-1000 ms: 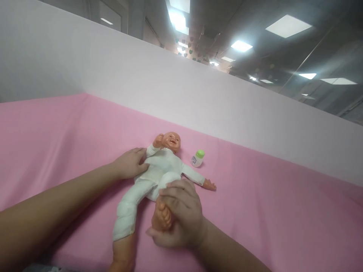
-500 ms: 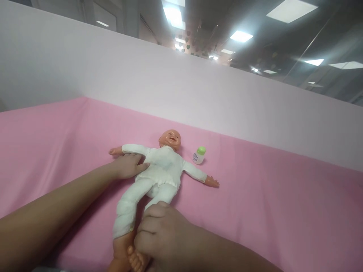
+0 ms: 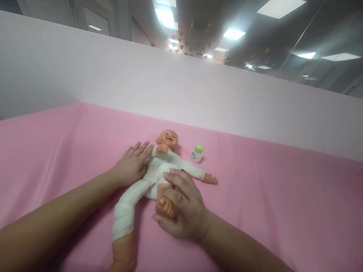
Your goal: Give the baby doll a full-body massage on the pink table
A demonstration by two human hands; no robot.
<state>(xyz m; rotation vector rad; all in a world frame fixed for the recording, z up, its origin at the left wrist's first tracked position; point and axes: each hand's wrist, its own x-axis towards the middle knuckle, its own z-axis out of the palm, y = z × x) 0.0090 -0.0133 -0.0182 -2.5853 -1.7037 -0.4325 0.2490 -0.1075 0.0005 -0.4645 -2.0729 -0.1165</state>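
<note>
gripping a baby doll [image 3: 154, 170] by one raised foot [image 3: 166, 207] with the right hand [image 3: 185, 204], closed around the heel and ankle, with toes turned toward the camera. seen lying on its back on a pink cover [image 3: 269, 196], dressed in white, with bald head farthest from the camera. folded at the knee, with the thigh pressed up over the belly, on the held side; stretched out toward the camera on the other, with the foot cut by the frame's lower edge.

resting alongside, the left hand [image 3: 132, 164] spread rather than clenched, with fingers extended and a little apart, against the doll's side and bent arm; palm hidden from view. bent across the upper chest, just under the chin, on that side; flung straight out across the cover on the other.

standing near the outstretched arm, well clear of both hands: a small clear bottle [image 3: 195, 156] with a green cap [image 3: 199, 148] and a label too small to read. rising behind, a plain white panel [image 3: 198, 94]; glowing above it, square ceiling lights [image 3: 234, 34].
</note>
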